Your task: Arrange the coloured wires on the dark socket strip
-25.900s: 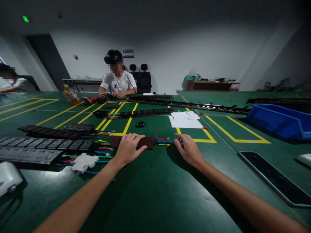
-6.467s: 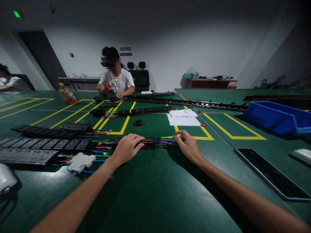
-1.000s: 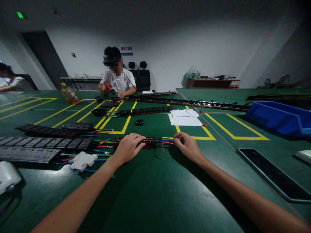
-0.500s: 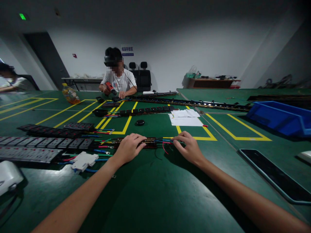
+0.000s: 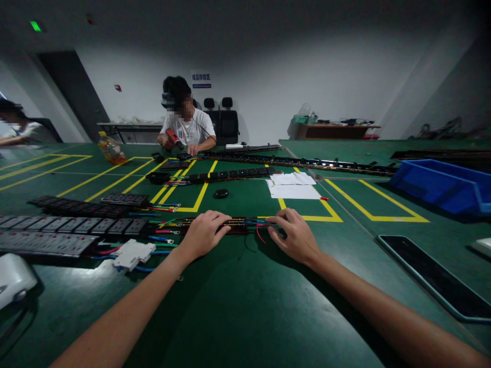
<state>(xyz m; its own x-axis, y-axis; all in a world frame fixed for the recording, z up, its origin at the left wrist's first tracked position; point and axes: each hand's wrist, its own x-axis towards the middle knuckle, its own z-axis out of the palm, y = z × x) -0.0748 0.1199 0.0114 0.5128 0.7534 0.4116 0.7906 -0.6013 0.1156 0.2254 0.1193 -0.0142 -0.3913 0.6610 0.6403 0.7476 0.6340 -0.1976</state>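
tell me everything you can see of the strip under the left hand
The strip is narrow and dark reddish-brown, looks like plastic, and shows brass-coloured bars running lengthwise along its upward side. It lies crosswise on the green table. The left hand covers part of it, fingers over the top. Blue and red wires leave its right end, near the right hand; whether that grips them is unclear.

The wires (image 5: 251,223) are red, blue and yellow.

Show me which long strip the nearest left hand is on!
The dark strip with brass-coloured rails facing up, beneath the bare left hand. The long grey plastic socket strips farther left show socket faces, and no hand touches them.
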